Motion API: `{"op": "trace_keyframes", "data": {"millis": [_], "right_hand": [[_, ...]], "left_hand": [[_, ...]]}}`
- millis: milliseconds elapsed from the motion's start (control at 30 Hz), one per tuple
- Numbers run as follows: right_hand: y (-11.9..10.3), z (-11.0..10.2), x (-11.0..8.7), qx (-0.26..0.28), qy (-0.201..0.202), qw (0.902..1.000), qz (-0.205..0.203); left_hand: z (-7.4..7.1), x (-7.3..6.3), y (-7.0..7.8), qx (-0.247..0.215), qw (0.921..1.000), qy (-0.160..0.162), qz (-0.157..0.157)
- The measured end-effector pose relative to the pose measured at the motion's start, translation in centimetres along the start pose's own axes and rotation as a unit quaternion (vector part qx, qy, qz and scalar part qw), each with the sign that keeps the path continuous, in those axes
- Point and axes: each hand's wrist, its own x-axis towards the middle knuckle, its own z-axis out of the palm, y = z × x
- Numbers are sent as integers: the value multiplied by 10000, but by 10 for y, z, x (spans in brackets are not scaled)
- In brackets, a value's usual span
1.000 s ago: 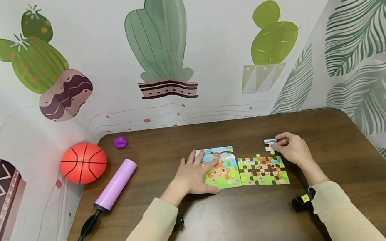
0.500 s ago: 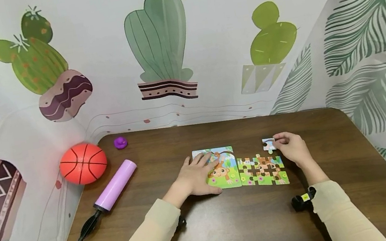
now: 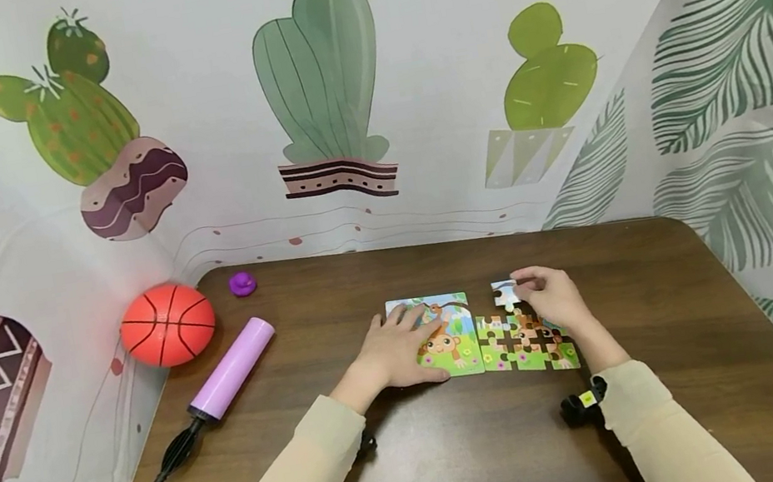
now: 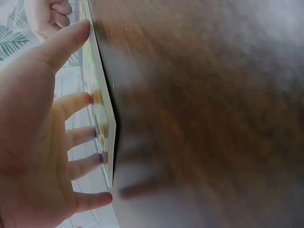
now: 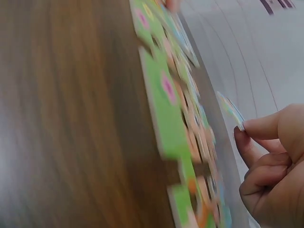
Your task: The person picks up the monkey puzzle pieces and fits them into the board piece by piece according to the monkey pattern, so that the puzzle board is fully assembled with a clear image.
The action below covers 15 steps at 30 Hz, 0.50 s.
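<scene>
One piece (image 3: 504,292) is pinched between thumb and fingers of my right hand (image 3: 555,300), at the far edge of the puzzle (image 3: 526,355). Its tab points back at me; the outline looks nearly square, its long axis hard to tell. It sits left of that hand, at the fingertips. My left hand (image 3: 398,353), fingers spread, rests on the board (image 3: 461,339), left of the puzzle.

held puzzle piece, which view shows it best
The head view: the held puzzle piece shows its printed face. The right wrist view has it nearly edge-on; the left wrist view doesn't show it.
</scene>
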Motion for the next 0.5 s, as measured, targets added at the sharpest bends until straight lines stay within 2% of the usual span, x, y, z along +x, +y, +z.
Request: {"op": "trace_keyframes", "data": {"millis": [267,500], "right_hand": [[-25,36,1,115,-558,9984,5],[-39,59,3,124,-744,9971,-49]], "left_hand": [[3,1,-1,-64,9999,-29,-111],[2,2,-1,-158,9998,-61,-144]]}}
